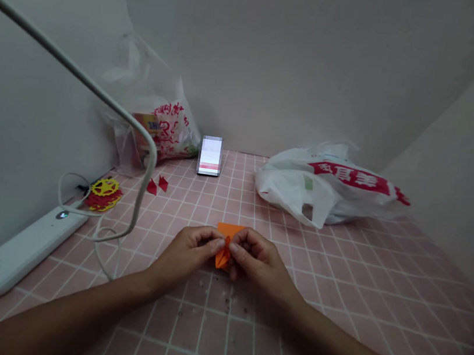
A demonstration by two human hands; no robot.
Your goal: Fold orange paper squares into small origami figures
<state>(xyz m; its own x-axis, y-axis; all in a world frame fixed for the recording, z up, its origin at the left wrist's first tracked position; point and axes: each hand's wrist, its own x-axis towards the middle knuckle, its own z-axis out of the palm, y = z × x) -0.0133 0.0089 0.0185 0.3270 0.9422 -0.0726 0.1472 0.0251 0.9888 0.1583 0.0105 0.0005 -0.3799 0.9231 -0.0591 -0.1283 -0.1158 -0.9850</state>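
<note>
A small folded piece of orange paper (229, 231) is held just above the tiled surface, in the middle of the head view. My left hand (191, 249) pinches its left side between thumb and forefinger. From the other side, my right hand (261, 258) closes thumb and fingers on the right part of the paper. A raised crease stands up between the two thumbs, with a pointed flap below it. The fingertips hide part of the paper's edges.
Two small red folded papers (158, 184) lie at the left, near yellow and red cut-out shapes (105, 193). A white power strip (24, 250) and a looping cable (144, 188) are on the left. Behind are a phone (210, 156), a clear bag (156, 125) and a white bag (298, 180).
</note>
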